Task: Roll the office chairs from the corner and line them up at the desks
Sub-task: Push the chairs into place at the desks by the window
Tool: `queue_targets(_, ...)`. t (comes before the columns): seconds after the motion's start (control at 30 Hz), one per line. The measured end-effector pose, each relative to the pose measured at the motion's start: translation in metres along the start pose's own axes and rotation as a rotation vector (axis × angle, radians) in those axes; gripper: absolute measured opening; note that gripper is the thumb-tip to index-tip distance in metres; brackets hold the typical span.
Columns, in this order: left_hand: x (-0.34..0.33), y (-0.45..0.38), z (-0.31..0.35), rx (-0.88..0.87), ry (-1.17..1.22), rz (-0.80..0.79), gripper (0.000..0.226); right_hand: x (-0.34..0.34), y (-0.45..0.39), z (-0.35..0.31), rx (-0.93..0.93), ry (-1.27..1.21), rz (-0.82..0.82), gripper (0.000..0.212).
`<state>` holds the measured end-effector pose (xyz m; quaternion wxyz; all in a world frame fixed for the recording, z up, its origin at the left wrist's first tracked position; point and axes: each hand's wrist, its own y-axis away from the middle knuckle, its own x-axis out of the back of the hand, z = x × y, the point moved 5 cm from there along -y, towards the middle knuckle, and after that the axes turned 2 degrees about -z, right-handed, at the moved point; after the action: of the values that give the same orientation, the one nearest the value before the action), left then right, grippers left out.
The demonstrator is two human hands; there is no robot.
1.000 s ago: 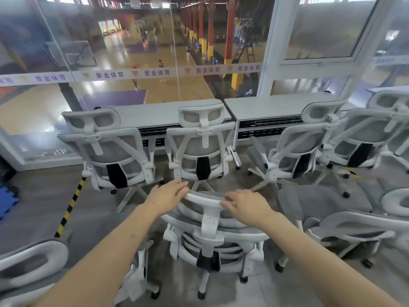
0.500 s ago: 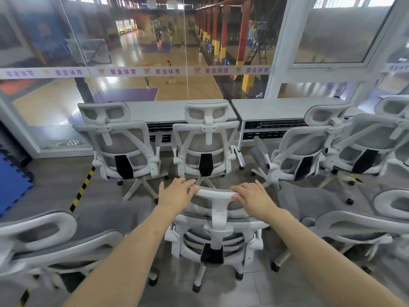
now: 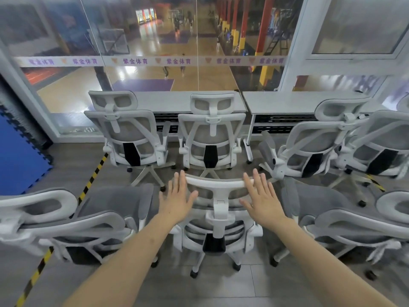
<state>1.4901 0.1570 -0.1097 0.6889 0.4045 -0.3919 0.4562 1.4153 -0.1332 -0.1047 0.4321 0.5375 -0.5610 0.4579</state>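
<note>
Both hands, left hand [image 3: 179, 199] and right hand [image 3: 261, 199], lie flat and wide at either end of the chair's headrest [image 3: 215, 185], the table [image 3: 287, 103] straight ahead.

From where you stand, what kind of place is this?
Probably an office or viewing room overlooking an indoor sports hall. White desks line a glass wall, with matching mesh office chairs pushed up to them, and beyond the glass lies a polished wooden basketball court with people on it.

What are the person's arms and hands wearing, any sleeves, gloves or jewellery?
Nothing shows: the left hand and right hand are bare, with no gloves, rings or watch. Both forearms are bare too, with no sleeves in view up to the picture's edge.
</note>
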Motion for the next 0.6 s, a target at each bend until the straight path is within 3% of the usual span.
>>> queue_targets(0.1, -0.029, 0.008, -0.016, 0.037, -0.065, -0.104, 0.082, -0.022, 0.025, 0.016, -0.068, -0.014, -0.045, 0.078)
queue_targets(0.27, -0.06, 0.011, -0.027, 0.042, -0.191, -0.304, 0.07, -0.064, 0.041, 0.031, -0.162, 0.036, -0.332, 0.068)
queue_targets(0.4, -0.059, 0.013, -0.028, 0.035, -0.259, -0.304, 0.068, -0.068, 0.032, 0.025, -0.163, -0.005, -0.454, 0.064)
queue_targets(0.6, -0.058, 0.017, -0.029, 0.037, -0.305, -0.318, 0.068, -0.071, 0.037, 0.028, -0.201, -0.036, -0.467, 0.066)
